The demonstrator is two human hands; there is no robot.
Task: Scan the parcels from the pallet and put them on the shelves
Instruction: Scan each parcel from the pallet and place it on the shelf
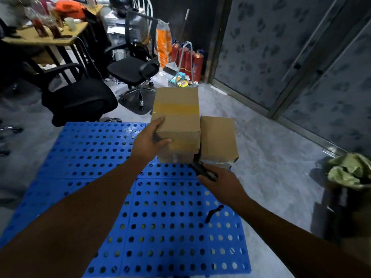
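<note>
The left hand point(148, 141) grips the near left corner of the larger box point(176, 117), with the thumb curled across the near end face and the fingers laid over the top edge. The right hand point(220, 181) is curled round a dark scanner point(202, 171), whose front end points up at the bottom of the two boxes, just below the gap between them.

The larger box is over the far right part of the blue pallet point(100, 157), with its long axis running away from the person, past the pallet's far edge. It is plain brown cardboard with a band of yellowish tape crossing the top and more tape down the near end. A pale blurred patch sits low on that end. Whether it rests on anything or is lifted cannot be told.

A smaller box point(217, 137), plain brown too, sits against its right side at the pallet's far right corner and lies the same way.

The pallet is perforated plastic, and a black strap point(213, 212) lies on its right half, nearer the person. Beyond the pallet's far edge stand an office chair point(132, 69) and red fire extinguishers point(188, 61). A desk point(46, 37) is beyond the pallet's far left corner. Right of the pallet sits a bin of crumpled green material point(349, 171).
</note>
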